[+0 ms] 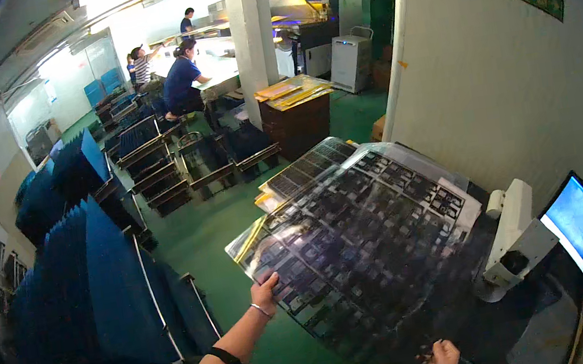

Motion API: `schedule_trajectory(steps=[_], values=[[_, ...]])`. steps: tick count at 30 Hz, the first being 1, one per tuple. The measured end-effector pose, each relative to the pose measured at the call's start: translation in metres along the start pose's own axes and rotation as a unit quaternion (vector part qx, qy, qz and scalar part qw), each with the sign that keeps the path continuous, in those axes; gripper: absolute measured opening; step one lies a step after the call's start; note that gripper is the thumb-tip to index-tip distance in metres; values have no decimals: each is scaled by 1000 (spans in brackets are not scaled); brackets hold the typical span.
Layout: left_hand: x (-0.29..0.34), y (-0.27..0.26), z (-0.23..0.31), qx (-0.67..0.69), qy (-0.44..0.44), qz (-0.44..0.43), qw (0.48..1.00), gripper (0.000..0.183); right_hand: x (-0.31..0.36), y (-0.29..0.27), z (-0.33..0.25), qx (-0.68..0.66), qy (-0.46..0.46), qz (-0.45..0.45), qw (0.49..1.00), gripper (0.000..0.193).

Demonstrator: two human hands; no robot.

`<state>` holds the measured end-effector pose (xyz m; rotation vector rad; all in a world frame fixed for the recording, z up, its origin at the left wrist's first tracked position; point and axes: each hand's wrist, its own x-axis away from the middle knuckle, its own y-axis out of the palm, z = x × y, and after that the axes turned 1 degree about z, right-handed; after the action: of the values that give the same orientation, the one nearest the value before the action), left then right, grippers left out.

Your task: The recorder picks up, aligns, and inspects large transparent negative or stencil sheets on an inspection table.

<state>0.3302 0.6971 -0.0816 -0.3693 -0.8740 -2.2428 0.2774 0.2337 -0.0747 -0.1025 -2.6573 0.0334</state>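
I count two hands of my own, one left hand (pixel 267 295) and one right hand (pixel 444 361); one large patterned sheet (pixel 350 248); at the bench's (pixel 548 332) right edge, one lit screen (pixel 582 225) and one white instrument (pixel 519 242); beyond, four co-workers (pixel 182 81), one pillar (pixel 253 37).

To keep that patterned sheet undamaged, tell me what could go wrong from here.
The patterned sheet could crease near its left edge, where the left hand holds it. Its right side appears close to the white instrument, so it might knock against it. It also seems to overlap the other sheets beyond it, and might drag them along.
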Motion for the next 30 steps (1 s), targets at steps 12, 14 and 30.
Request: schedule_trajectory(steps=[12, 14, 30], values=[[68, -27, -73, -148, 154, 32, 977, 39, 52, -42, 91, -119, 194, -130, 965, 19], [92, -10, -69, -197, 161, 26, 967, 40, 70, -52, 97, -107, 167, -113, 974, 18], [103, -28, -74, -286, 139, 7, 948, 36, 126, -74, 111, -49, 98, 23, 994, 20]])
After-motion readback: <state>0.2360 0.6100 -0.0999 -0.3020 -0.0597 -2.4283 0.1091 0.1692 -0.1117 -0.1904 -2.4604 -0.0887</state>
